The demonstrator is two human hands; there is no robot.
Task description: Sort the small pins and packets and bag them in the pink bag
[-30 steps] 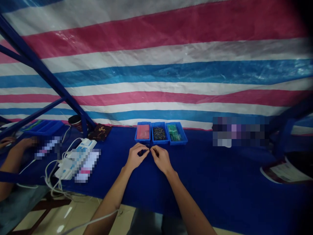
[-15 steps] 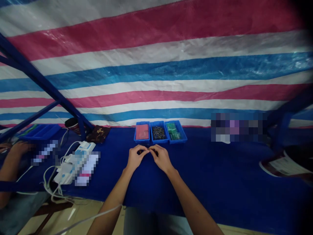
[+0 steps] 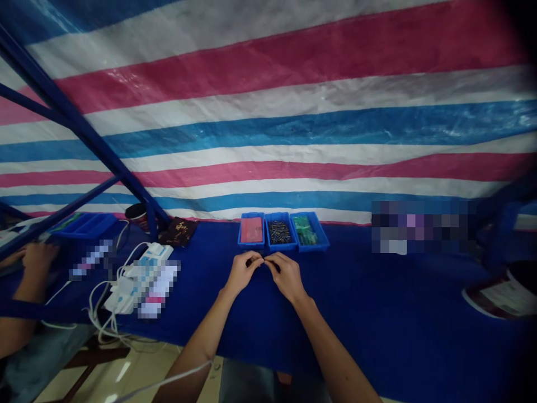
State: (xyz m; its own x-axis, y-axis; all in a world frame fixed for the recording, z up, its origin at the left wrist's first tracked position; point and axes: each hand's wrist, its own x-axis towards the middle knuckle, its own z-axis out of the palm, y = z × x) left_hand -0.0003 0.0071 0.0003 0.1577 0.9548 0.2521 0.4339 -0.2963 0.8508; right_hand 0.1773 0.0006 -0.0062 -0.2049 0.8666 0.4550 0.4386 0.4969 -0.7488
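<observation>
My left hand [image 3: 244, 271] and my right hand [image 3: 286, 273] meet fingertip to fingertip above the blue table [image 3: 369, 313]. Each is closed in a pinch; whatever lies between the fingertips is too small to make out. Just beyond them stand three blue bins side by side. A stack of pink pieces [image 3: 251, 229] fills the left bin [image 3: 250, 245]. Many small dark metal pieces, like screws or pins [image 3: 279, 232], lie in the middle bin [image 3: 282, 247]. Green pieces in what looks like clear wrap [image 3: 306, 229] are in the right bin [image 3: 314, 247].
At left lie a white power strip [image 3: 142, 274] with tangled cables and a dark brown packet [image 3: 179, 231]. A co-worker's hand [image 3: 38, 258] is by another blue tray [image 3: 94, 225] beyond the frame post [image 3: 100, 154]. A round tub [image 3: 503, 294] sits at far right.
The whole scene has shifted a little right and down as my head turned. My hands keep nearly the same fingertip pinch before the bins.
</observation>
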